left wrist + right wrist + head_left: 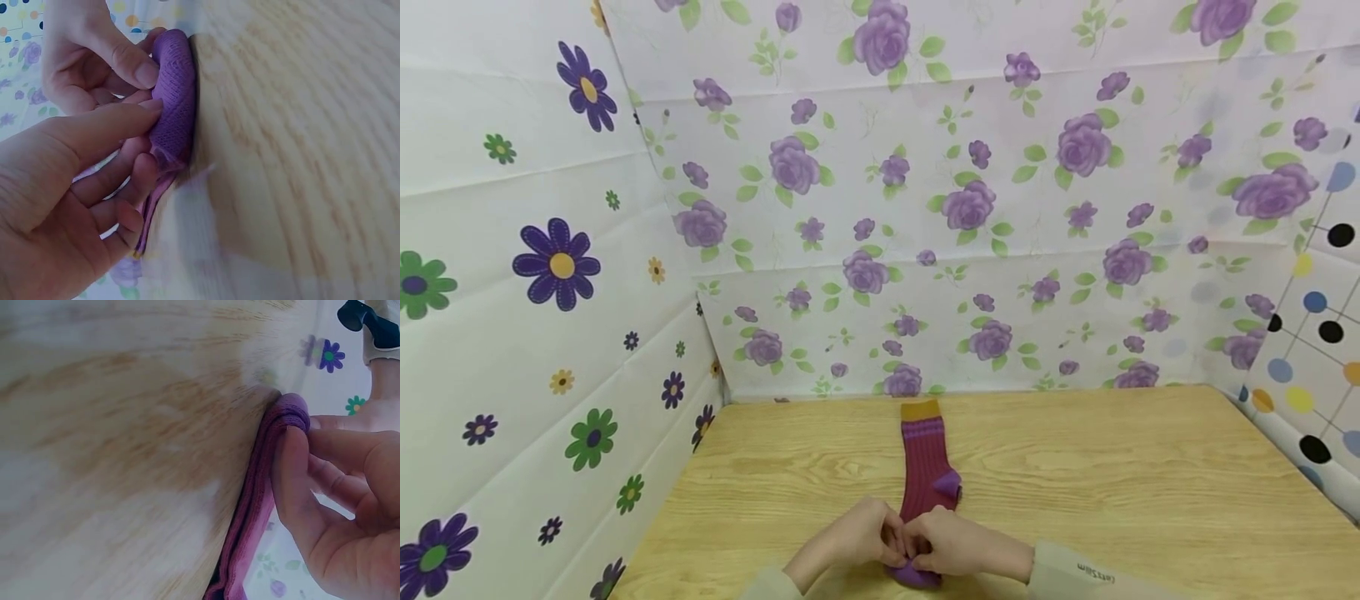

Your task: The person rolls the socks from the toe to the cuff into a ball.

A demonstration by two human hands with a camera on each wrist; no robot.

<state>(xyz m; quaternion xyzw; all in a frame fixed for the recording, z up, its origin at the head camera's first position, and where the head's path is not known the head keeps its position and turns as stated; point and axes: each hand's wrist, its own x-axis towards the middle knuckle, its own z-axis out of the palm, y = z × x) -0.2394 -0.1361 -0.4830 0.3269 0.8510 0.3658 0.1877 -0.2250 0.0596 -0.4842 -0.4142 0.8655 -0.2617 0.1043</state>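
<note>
A maroon ribbed sock (pixel 925 462) lies lengthwise on the table, its mustard cuff (pixel 921 410) at the far end and its purple heel (pixel 947 483) out to the right. At the near end my left hand (pixel 868 533) and right hand (pixel 951 542) meet over the purple toe (pixel 913 577). In the left wrist view that toe (pixel 176 87) is curled into a roll, with both thumbs pressed on it and fingers behind. My right hand (pixel 340 494) pinches the folded end in the right wrist view, where stacked fabric layers (pixel 250 506) run along the table.
The wood-grain table (pixel 1112 475) extends to both sides of the sock. A purple-rose sheet (pixel 865 208) hangs behind it, a daisy-print sheet (pixel 512 350) at the left and a dotted sheet (pixel 1315 358) at the right. A dark wrist device (pixel 381 328) is strapped above my left hand.
</note>
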